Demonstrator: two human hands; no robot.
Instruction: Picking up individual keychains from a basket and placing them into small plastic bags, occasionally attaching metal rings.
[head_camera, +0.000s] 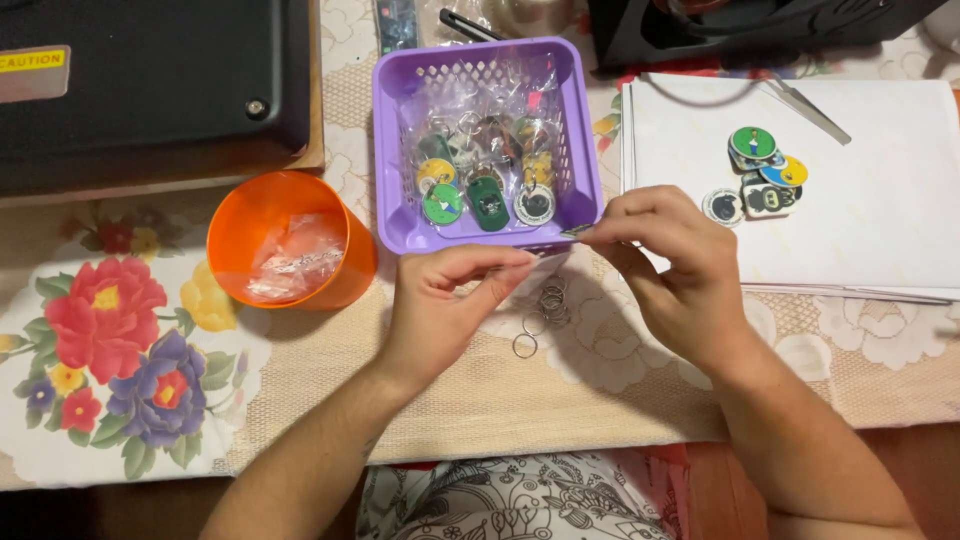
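Observation:
My left hand (452, 300) and my right hand (668, 262) meet just in front of a purple basket (390, 150). Between their fingertips they pinch a small clear plastic sleeve with a flat charm (572, 233) at its top. Directly under the hands lie several loose metal key rings (545, 308) on the cloth. The basket holds several bagged round keychains (487, 180), green, yellow and black among them.
An orange cup (275, 215) with crumpled clear wrappers stands left of the basket. A white paper stack (880, 190) at right carries a few round charms (762, 175) and tweezers (812, 112). A black machine (150, 80) fills the top left. A floral tablecloth (110, 340) covers the table.

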